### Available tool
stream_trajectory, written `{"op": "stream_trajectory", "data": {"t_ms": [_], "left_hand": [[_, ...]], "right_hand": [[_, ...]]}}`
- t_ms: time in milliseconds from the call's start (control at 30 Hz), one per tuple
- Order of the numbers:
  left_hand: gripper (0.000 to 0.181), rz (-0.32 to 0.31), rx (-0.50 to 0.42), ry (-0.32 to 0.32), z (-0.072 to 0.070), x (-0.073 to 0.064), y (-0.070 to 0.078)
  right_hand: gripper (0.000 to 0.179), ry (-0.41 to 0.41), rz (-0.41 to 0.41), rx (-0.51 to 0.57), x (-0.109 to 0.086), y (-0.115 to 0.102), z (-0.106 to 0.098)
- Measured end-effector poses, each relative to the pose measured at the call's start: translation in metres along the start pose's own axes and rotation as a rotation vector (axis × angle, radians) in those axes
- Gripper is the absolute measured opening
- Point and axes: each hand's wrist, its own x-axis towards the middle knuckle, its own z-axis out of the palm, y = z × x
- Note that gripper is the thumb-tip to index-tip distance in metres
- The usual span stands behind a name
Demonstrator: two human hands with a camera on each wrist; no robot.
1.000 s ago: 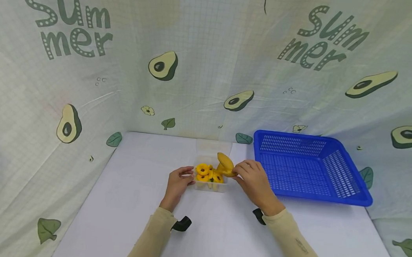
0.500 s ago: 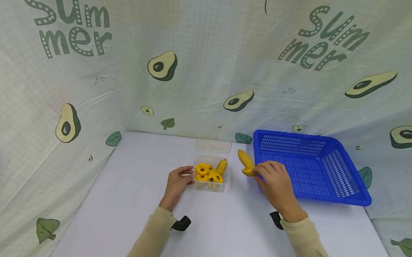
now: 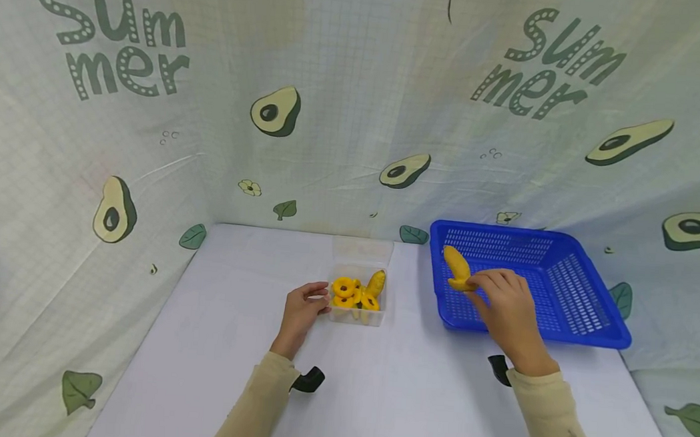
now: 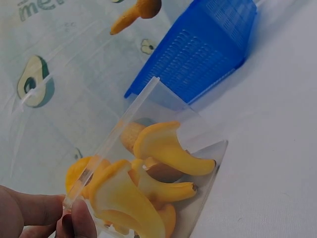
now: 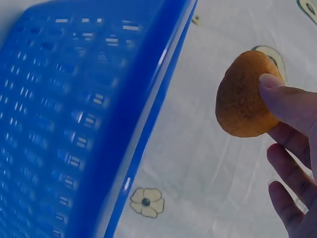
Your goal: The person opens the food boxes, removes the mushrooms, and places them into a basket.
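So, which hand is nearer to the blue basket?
Right. In the head view, the right hand overlaps the blue basket; the left hand, left of it, holds the clear box.

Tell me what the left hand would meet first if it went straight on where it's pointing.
The clear plastic box: the left hand touches its left edge; beyond that wall, probably the yellow pieces inside.

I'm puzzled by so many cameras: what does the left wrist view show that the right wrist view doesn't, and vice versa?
Only the left wrist view shows the clear box with its yellow pieces and the left hand. Only the right wrist view shows the right hand. Both show the blue basket, the patterned cloth and the yellow-brown item that hand holds.
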Motion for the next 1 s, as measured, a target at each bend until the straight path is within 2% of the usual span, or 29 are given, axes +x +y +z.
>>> {"op": "stream_trajectory", "data": {"t_ms": [133, 167, 367, 400, 1000], "left_hand": [[0.032, 0.002, 0.0, -0.004, 0.0, 0.0, 0.001], [0.032, 0.002, 0.001, -0.004, 0.0, 0.0, 0.001], [0.032, -0.005, 0.015, -0.002, 0.0, 0.0, 0.001], [0.032, -0.007, 0.017, -0.002, 0.0, 0.0, 0.001], [0.032, -0.014, 0.001, -0.001, 0.0, 0.002, 0.0]], "right_hand": [[0.035, -0.01, 0.018, -0.01, -0.001, 0.008, -0.004], [0.027, -0.012, 0.021, -0.012, -0.001, 0.01, -0.005], [0.026, -0.017, 0.048, -0.027, 0.0, 0.017, -0.009], [0.034, -0.018, 0.053, -0.03, 0.0, 0.018, -0.008], [0.033, -0.023, 0.082, -0.015, 0.0, 0.033, -0.009]]}}
